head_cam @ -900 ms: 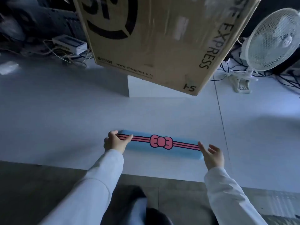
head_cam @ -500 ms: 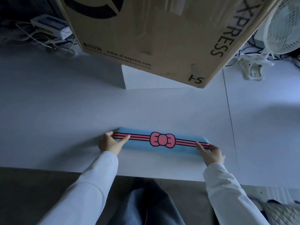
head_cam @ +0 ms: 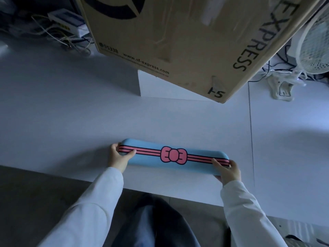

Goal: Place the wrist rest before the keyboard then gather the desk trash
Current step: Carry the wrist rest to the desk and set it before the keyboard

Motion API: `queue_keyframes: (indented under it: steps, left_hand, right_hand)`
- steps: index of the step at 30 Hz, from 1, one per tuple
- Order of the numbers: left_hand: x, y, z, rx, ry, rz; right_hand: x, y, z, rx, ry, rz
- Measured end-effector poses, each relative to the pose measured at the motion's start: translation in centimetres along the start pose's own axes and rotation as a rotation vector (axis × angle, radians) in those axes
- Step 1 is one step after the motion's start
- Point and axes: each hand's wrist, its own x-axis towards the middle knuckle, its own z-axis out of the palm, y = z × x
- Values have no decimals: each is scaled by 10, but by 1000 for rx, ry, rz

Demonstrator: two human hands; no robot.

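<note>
Lower centre of frame: blue wrist rest (head_cam: pixel 175 158) with pink bow lies on white desk (head_cam: pixel 71 122) near front edge. Left hand (head_cam: pixel 119 157) pinches its left end, right hand (head_cam: pixel 228 171) clasps right end. Cardboard box (head_cam: pixel 178 36) looms above, fan (head_cam: pixel 315 45) upper right.

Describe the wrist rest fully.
The wrist rest is a long, light blue pad with rounded ends and a soft, matte look. Pink stripes edged in black run its length, meeting a pink bow at the middle. It lies across the white desk near the front edge, with the left hand and right hand gripping its ends.
</note>
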Motion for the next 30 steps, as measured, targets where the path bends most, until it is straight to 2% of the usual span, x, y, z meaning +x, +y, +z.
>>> queue_keyframes:
  steps: [8, 16, 24, 30]
  left_hand:
    - [-25, -28, -15, -173, 128, -34]
    - [-72, -66, -60, -517, 317, -71]
    - [-119, -129, -142, -680, 510, -54]
    - [-153, -188, -215, -708, 617, -19]
  right_hand:
    - [-9, -16, 3, -31, -81, -132]
    - [-37, -26, 46, -108, -284, -289]
    - [-110, -3, 107, -187, -503, -375]
    - [-181, 35, 152, -268, -622, -458]
